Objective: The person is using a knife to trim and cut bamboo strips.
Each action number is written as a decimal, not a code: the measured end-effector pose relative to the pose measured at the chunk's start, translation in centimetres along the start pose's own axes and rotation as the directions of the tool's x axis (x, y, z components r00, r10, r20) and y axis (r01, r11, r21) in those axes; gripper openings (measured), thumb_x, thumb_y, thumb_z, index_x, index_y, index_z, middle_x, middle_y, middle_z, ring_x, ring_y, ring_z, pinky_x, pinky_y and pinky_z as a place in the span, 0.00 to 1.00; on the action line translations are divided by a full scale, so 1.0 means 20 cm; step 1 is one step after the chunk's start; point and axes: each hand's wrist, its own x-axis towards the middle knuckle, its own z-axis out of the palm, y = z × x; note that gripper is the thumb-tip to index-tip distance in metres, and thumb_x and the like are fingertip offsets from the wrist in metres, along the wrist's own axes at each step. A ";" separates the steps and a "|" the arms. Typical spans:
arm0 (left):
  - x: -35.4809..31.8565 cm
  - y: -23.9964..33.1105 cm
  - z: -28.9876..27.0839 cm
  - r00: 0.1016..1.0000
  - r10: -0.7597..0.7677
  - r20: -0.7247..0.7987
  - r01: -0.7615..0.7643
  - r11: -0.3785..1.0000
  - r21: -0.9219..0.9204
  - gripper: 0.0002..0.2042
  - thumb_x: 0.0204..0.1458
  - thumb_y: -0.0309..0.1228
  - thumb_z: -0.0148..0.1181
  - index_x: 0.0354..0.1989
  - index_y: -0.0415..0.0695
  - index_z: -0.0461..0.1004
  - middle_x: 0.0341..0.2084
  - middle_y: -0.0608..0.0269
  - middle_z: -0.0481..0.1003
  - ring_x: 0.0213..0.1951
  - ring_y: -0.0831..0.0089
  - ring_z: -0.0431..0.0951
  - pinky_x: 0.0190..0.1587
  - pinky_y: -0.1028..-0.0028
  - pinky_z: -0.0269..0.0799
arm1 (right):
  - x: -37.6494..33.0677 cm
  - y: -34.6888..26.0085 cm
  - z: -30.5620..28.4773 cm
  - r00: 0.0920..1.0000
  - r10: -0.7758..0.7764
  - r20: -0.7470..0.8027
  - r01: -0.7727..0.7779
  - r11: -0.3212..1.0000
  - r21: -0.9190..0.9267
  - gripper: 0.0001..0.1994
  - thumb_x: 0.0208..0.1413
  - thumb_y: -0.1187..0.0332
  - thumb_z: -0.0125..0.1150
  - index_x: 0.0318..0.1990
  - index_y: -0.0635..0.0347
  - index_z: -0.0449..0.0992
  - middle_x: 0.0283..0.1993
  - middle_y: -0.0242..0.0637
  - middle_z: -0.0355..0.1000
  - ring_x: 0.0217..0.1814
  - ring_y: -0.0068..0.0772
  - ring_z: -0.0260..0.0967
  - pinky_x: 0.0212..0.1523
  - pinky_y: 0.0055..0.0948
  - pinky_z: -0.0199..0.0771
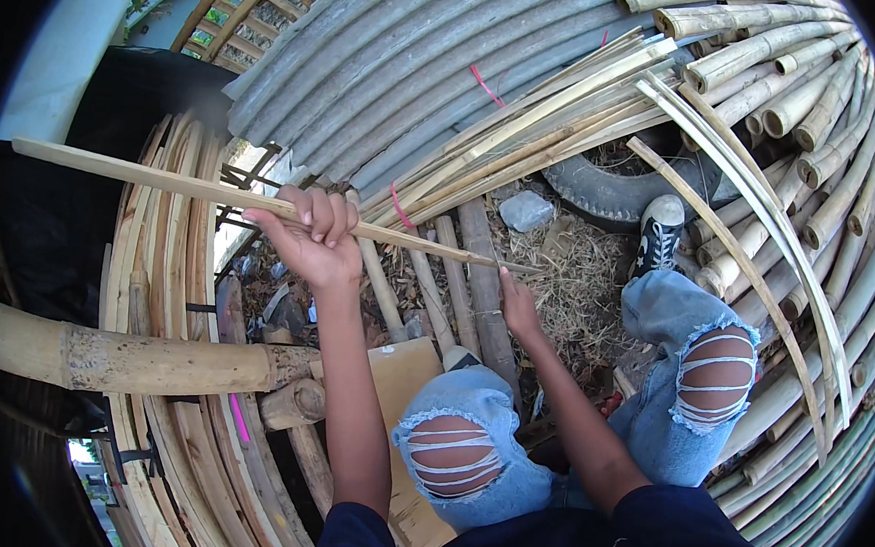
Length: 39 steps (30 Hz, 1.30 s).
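Your left hand [315, 234] is clenched around a long, thin, pale bamboo strip [163, 182], held approx. horizontal above the ground, its tip pointing right toward your right hand [518, 307]. The right hand's grip is hard to see; cannot tell if it holds anything. Below lie a thick bamboo pole [132, 360], straw litter [573, 272] & a grey stone [526, 211]. Stacked bamboo poles [818, 116] sit at right.

Single head-worn fisheye view — steeply downward, close above the lap.
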 end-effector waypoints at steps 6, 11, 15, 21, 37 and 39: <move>-0.19 0.05 -0.10 0.986 0.093 -0.137 -0.080 0.992 0.095 0.28 0.50 0.63 0.31 0.15 0.49 0.52 0.04 0.74 0.45 0.09 0.82 0.40 0.14 0.79 0.37 | -0.20 0.02 0.16 0.999 0.033 -0.022 -0.028 0.979 0.204 0.29 0.59 0.52 0.38 0.19 0.73 0.66 0.15 0.54 0.60 0.19 0.49 0.59 0.26 0.41 0.58; -0.22 0.07 -0.12 0.987 0.090 -0.135 -0.079 0.993 0.084 0.28 0.47 0.64 0.35 0.14 0.50 0.50 0.05 0.73 0.45 0.10 0.83 0.40 0.15 0.79 0.35 | -0.26 -0.15 0.09 0.995 -0.102 0.018 0.100 0.990 0.103 0.30 0.60 0.52 0.36 0.21 0.75 0.67 0.19 0.61 0.62 0.26 0.61 0.62 0.30 0.46 0.59; -0.22 0.07 -0.12 0.996 0.054 -0.072 -0.052 0.998 0.025 0.28 0.47 0.65 0.35 0.14 0.50 0.50 0.04 0.73 0.45 0.10 0.82 0.39 0.15 0.78 0.35 | -0.08 0.15 0.10 0.993 0.102 -0.051 -0.106 0.992 -0.070 0.33 0.59 0.49 0.32 0.20 0.75 0.67 0.21 0.64 0.62 0.31 0.66 0.63 0.32 0.49 0.58; -0.19 0.06 -0.13 0.996 0.054 -0.065 -0.053 0.998 0.023 0.28 0.47 0.64 0.36 0.14 0.50 0.50 0.04 0.74 0.44 0.10 0.82 0.38 0.16 0.78 0.35 | 0.08 0.17 0.08 0.985 0.070 0.156 -0.086 0.991 0.104 0.33 0.59 0.47 0.32 0.15 0.73 0.62 0.12 0.52 0.57 0.16 0.49 0.55 0.25 0.43 0.57; -0.20 0.28 -0.02 0.992 0.107 -0.061 -0.104 0.993 0.048 0.28 0.50 0.63 0.30 0.16 0.49 0.52 0.05 0.74 0.46 0.08 0.82 0.39 0.13 0.80 0.36 | 0.07 0.18 -0.04 0.987 0.054 0.152 -0.012 0.964 -0.265 0.35 0.54 0.41 0.37 0.21 0.72 0.71 0.20 0.57 0.67 0.28 0.58 0.66 0.34 0.47 0.63; -0.21 0.46 0.08 0.986 0.161 -0.038 -0.156 0.981 0.111 0.27 0.51 0.61 0.30 0.16 0.49 0.52 0.05 0.74 0.46 0.08 0.83 0.40 0.12 0.81 0.37 | -0.04 0.08 0.04 0.968 0.077 0.240 -0.058 0.995 -0.084 0.34 0.54 0.42 0.40 0.19 0.71 0.69 0.15 0.49 0.64 0.21 0.46 0.64 0.28 0.41 0.62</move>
